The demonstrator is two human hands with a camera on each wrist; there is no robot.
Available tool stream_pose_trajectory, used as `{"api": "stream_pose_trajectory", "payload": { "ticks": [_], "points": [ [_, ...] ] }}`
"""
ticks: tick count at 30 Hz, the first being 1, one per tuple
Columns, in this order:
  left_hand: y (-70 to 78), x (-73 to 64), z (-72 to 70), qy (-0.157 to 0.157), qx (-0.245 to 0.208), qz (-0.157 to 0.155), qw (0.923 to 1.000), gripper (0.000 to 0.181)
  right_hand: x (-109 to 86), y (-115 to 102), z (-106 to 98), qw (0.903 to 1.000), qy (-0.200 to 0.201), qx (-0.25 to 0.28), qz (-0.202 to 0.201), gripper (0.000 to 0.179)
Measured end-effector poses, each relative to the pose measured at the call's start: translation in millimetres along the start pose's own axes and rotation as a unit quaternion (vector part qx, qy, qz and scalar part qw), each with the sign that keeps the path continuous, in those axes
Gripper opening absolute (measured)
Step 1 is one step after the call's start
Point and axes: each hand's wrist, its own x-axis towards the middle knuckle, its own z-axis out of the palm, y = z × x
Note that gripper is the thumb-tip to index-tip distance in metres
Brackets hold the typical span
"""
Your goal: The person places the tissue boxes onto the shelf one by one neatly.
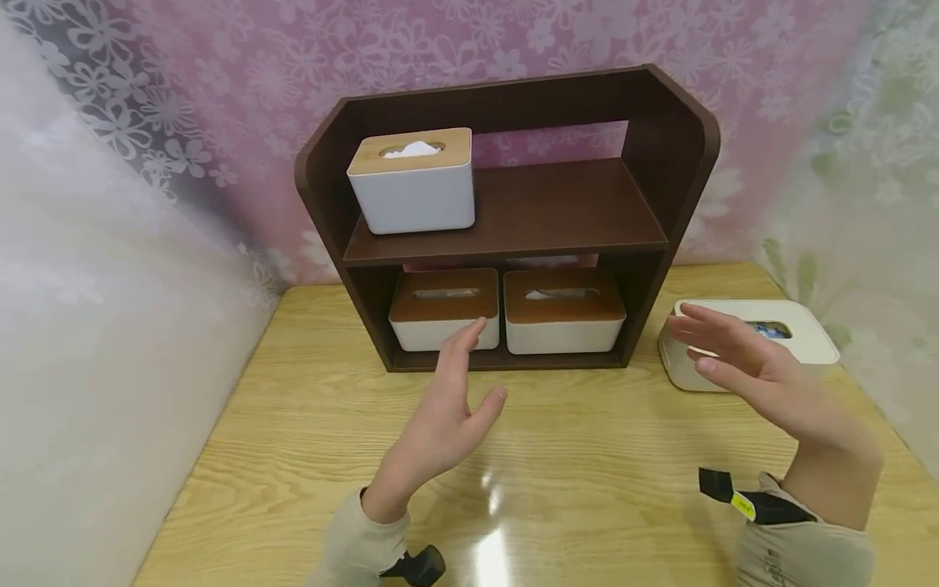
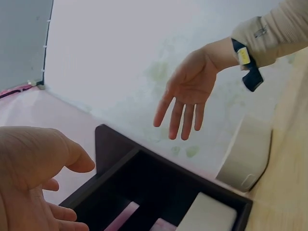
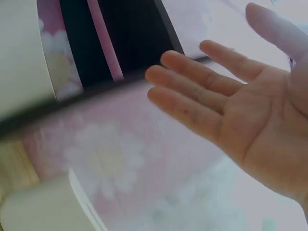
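Both hands are held up over the table with nothing in them. The left hand has its fingers extended and thumb apart, in front of the lower-left tissue box. At the right, the right hand overlaps a cream tissue box on the table; its straight fingers and palm show in the right wrist view. A second wood-lidded tissue box fills the lower right of the dark brown shelf. On the upper level, a white tissue box with a light wooden lid stands at the left, tissue showing in its slot.
The shelf stands at the back of a light wooden table, against a pink flowered wall covering. A pale wall borders the table on the left, another on the right. Both wrists wear dark straps over beige sleeves.
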Motion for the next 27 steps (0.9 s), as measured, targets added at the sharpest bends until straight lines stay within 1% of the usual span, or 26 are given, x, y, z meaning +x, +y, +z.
{"api": "stream_pose_trajectory", "payload": {
  "ticks": [3, 7, 9, 11, 13, 14, 15, 16, 17, 18, 19, 20, 21, 23, 24, 25, 27],
  "points": [
    [1.6, 1.1, 10.9, -0.031, -0.001, 0.001, 0.9995, 0.075, -6.7, 5.6, -13.7, 0.999, 0.023, -0.023, 0.032, 0.062],
    [4.1, 7.8, 29.8, -0.08, -0.009, 0.01, 0.9967, 0.074, -14.7, 20.9, -34.4, 0.9951, 0.076, 0.018, 0.06, 0.058],
    [5.3, 12.6, 40.8, -0.105, -0.017, 0.014, 0.9942, 0.073, -18.3, 30.9, -43.7, 0.9898, 0.112, 0.041, 0.078, 0.056],
    [6.7, 17.7, 52.5, -0.128, -0.028, 0.014, 0.9913, 0.072, -22.1, 41.1, -50.9, 0.982, 0.15, 0.06, 0.097, 0.055],
    [8.1, 23.3, 64.7, -0.149, -0.039, 0.011, 0.988, 0.072, -25.5, 49.8, -56.5, 0.9698, 0.195, 0.074, 0.127, 0.055],
    [8.5, 26.5, 71.4, -0.158, -0.047, 0.009, 0.9862, 0.072, -26.7, 53.9, -58.3, 0.9612, 0.22, 0.089, 0.141, 0.055],
    [8.8, 30.0, 78.1, -0.166, -0.054, 0.009, 0.9845, 0.072, -27.8, 57.6, -59.5, 0.9523, 0.246, 0.083, 0.16, 0.055],
    [8.8, 33.7, 85.0, -0.174, -0.065, 0.006, 0.9825, 0.072, -28.9, 61.5, -60.5, 0.9411, 0.273, 0.088, 0.178, 0.056],
    [8.3, 37.3, 91.9, -0.181, -0.076, 0.002, 0.9805, 0.072, -30.1, 65.5, -61.2, 0.9279, 0.302, 0.089, 0.199, 0.057],
    [7.6, 41.3, 98.7, -0.188, -0.088, -0.004, 0.9783, 0.071, -30.8, 69.1, -61.0, 0.9128, 0.329, 0.078, 0.23, 0.058],
    [6.4, 45.2, 105.6, -0.194, -0.102, -0.012, 0.9755, 0.071, -31.7, 73.4, -60.7, 0.8974, 0.353, 0.08, 0.253, 0.059],
    [5.3, 49.2, 112.2, -0.199, -0.118, -0.022, 0.9726, 0.07, -33.2, 77.8, -60.0, 0.8832, 0.369, 0.067, 0.282, 0.06],
    [3.8, 53.2, 118.6, -0.203, -0.135, -0.035, 0.9692, 0.07, -35.0, 82.5, -59.8, 0.8691, 0.385, 0.072, 0.303, 0.062],
    [0.4, 61.1, 131.0, -0.208, -0.161, -0.061, 0.9628, 0.07, -39.4, 91.3, -60.0, 0.8434, 0.408, 0.099, 0.335, 0.065],
    [-1.2, 65.2, 137.1, -0.209, -0.17, -0.074, 0.9601, 0.07, -41.5, 95.2, -60.4, 0.833, 0.413, 0.108, 0.351, 0.068],
    [-2.4, 69.2, 143.3, -0.209, -0.174, -0.085, 0.9585, 0.071, -43.8, 99.2, -61.7, 0.8224, 0.423, 0.129, 0.358, 0.07],
    [-3.9, 77.4, 155.3, -0.209, -0.172, -0.1, 0.9573, 0.073, -47.3, 105.5, -64.7, 0.8031, 0.438, 0.158, 0.372, 0.075]
  ]
}}
